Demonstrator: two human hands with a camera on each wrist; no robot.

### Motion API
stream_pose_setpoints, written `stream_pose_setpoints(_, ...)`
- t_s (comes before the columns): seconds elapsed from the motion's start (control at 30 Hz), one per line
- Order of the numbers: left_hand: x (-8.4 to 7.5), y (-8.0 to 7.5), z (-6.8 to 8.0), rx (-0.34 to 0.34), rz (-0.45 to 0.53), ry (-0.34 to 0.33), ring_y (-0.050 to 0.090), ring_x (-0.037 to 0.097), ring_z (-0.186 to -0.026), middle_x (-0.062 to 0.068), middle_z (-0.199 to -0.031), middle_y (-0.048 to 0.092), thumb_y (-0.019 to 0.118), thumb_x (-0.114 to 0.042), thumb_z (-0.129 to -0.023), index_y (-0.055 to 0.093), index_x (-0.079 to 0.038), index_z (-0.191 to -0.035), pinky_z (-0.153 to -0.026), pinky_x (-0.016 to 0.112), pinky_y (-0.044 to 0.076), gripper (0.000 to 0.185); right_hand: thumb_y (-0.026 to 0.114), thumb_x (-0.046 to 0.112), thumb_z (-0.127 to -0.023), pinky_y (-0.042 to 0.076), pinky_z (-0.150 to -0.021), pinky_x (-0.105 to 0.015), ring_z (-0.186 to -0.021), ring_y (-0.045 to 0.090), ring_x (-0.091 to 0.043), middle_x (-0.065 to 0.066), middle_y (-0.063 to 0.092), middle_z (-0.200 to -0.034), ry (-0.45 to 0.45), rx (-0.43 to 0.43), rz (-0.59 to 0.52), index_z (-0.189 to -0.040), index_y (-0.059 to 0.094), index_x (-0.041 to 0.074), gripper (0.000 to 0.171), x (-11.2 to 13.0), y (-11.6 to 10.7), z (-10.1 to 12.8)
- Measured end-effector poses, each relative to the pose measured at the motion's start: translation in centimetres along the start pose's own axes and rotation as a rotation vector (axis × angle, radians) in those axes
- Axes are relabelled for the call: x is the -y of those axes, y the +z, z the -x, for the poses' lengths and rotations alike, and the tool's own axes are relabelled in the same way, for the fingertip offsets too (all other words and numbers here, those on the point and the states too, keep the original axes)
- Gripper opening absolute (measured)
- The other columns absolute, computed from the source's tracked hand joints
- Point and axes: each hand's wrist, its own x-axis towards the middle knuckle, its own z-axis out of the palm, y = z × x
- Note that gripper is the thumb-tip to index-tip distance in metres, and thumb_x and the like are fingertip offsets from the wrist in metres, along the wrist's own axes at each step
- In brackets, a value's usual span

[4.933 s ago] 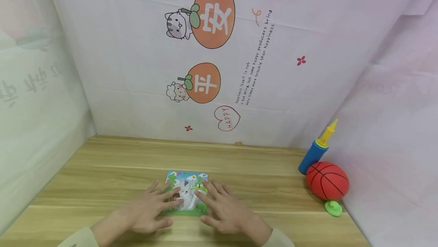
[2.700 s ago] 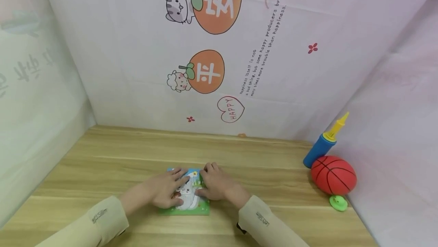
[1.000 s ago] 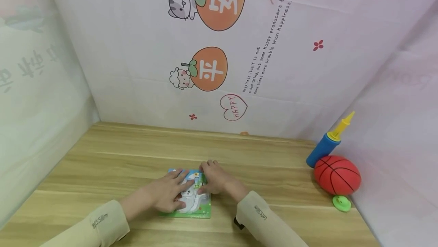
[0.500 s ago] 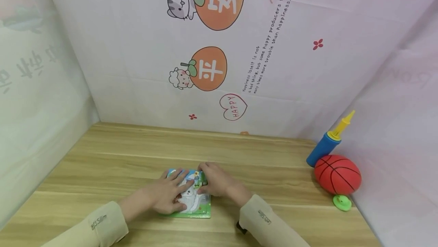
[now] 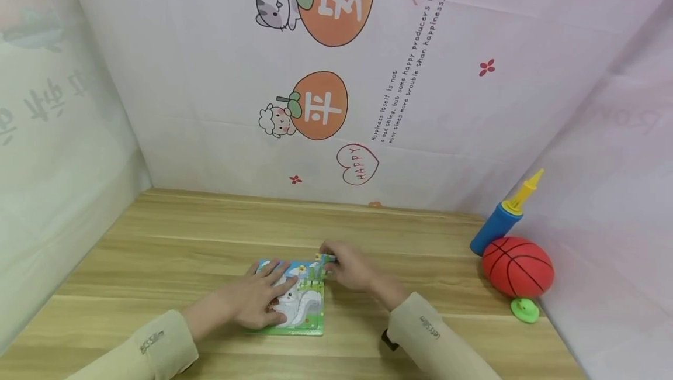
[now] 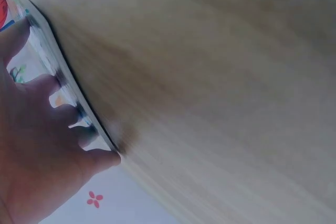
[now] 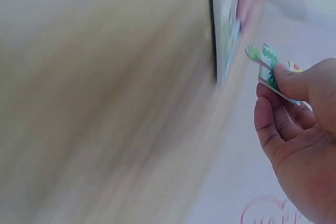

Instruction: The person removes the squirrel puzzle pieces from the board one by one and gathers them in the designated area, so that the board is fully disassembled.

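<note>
A jigsaw puzzle [image 5: 305, 307] with a grey-white squirrel picture and a green border lies flat on the table. My left hand [image 5: 260, 298] rests on its left part with the fingers spread, covering some of the picture. In the left wrist view, those fingertips touch the puzzle board [image 6: 79, 90] near its edge. Just above the puzzle's upper right corner, my right hand [image 5: 351, 268] pinches a puzzle piece [image 7: 269, 69] between thumb and fingers. The piece has a rounded knob and a green tree print, and it is raised off the board.
On the right side of the wooden table [image 5: 210, 234] stands a blue and yellow hand pump [image 5: 494, 228] behind a red ball [image 5: 517, 267] with basketball lines. A small green duck toy [image 5: 524, 310] sits in front of the ball. Printed cloth [image 5: 221, 76] hangs around the table.
My right hand has lifted a puzzle piece from the upper right of the puzzle and moved right and slightly up with it. The left hand has stayed spread on the puzzle.
</note>
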Motion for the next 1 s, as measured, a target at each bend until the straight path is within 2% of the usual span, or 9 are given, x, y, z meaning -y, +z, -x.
stream_pose_setpoints(0.1, -0.1, -0.1, 0.0, 0.003, 0.0, 0.0, 0.015, 0.04, -0.164, 0.016, -0.176, 0.014, 0.052, -0.065, -0.1, 0.03, -0.019, -0.165, -0.13, 0.069, 0.018, 0.083, 0.065, 0.002, -0.099, 0.063, -0.089, -0.038, -0.101, 0.072, -0.02, -0.007, 0.074, -0.106, 0.033, -0.023, 0.018, -0.113, 0.066, 0.007, 0.014, -1.7, -1.4, 1.0)
stream_pose_setpoints(0.27, -0.1, 0.0, 0.1, 0.005, -0.01, 0.007, 0.015, 0.04, -0.164, 0.017, -0.176, 0.014, 0.051, -0.065, -0.1, 0.029, -0.019, -0.165, -0.13, 0.069, 0.017, 0.083, 0.067, 0.004, -0.098, 0.057, -0.075, -0.026, -0.088, 0.065, -0.01, -0.002, 0.072, -0.099, 0.096, -0.003, 0.005, -0.11, 0.067, 0.009, 0.013, -5.1, -3.3, 3.2)
stream_pose_setpoints(0.43, -0.3, -0.2, 0.2, -0.004, -0.01, 0.011, 0.016, 0.042, -0.163, 0.017, -0.176, 0.015, 0.051, -0.064, -0.1, 0.03, -0.018, -0.165, -0.13, 0.069, 0.018, 0.082, 0.07, 0.002, -0.096, 0.051, -0.066, -0.021, -0.078, 0.058, -0.008, -0.003, 0.071, -0.093, 0.122, 0.017, -0.014, -0.11, 0.069, 0.005, 0.015, -8.3, -4.8, 5.4)
stream_pose_setpoints(0.6, -0.4, -0.3, 0.3, 0.003, -0.012, -0.005, 0.016, 0.041, -0.164, 0.016, -0.176, 0.015, 0.053, -0.064, -0.1, 0.031, -0.019, -0.165, -0.13, 0.067, 0.018, 0.082, 0.071, 0.003, -0.095, 0.05, -0.067, -0.021, -0.078, 0.057, -0.009, -0.004, 0.07, -0.093, 0.169, 0.001, -0.011, -0.112, 0.07, 0.004, 0.017, -10.2, -5.1, 6.5)
stream_pose_setpoints(0.73, -0.4, -0.3, 0.3, 0.007, -0.007, -0.005, 0.015, 0.041, -0.164, 0.016, -0.176, 0.014, 0.052, -0.065, -0.099, 0.03, -0.019, -0.165, -0.13, 0.067, 0.017, 0.083, 0.07, 0.001, -0.095, 0.054, -0.071, -0.022, -0.081, 0.062, -0.01, -0.008, 0.073, -0.099, 0.185, 0.01, -0.009, -0.114, 0.071, 0.001, 0.019, -10.9, -5.1, 6.5)
stream_pose_setpoints(0.87, -0.3, -0.3, 0.2, 0.003, -0.011, -0.001, 0.015, 0.041, -0.164, 0.016, -0.176, 0.014, 0.051, -0.066, -0.1, 0.029, -0.019, -0.165, -0.13, 0.068, 0.017, 0.083, 0.07, -0.003, -0.093, 0.057, -0.074, -0.027, -0.085, 0.064, -0.013, -0.012, 0.072, -0.104, 0.178, 0.013, 0.049, -0.114, 0.073, 0.0, 0.021, -11.1, -5.2, 6.3)
stream_pose_setpoints(1.0, -0.4, -0.3, 0.2, 0.007, -0.011, -0.002, 0.015, 0.041, -0.164, 0.016, -0.176, 0.014, 0.051, -0.066, -0.099, 0.029, -0.02, -0.165, -0.13, 0.067, 0.018, 0.083, 0.073, -0.002, -0.091, 0.056, -0.076, -0.03, -0.088, 0.061, -0.014, -0.009, 0.069, -0.102, 0.191, 0.012, 0.131, -0.11, 0.074, 0.003, 0.021, -11.1, -5.1, 6.3)
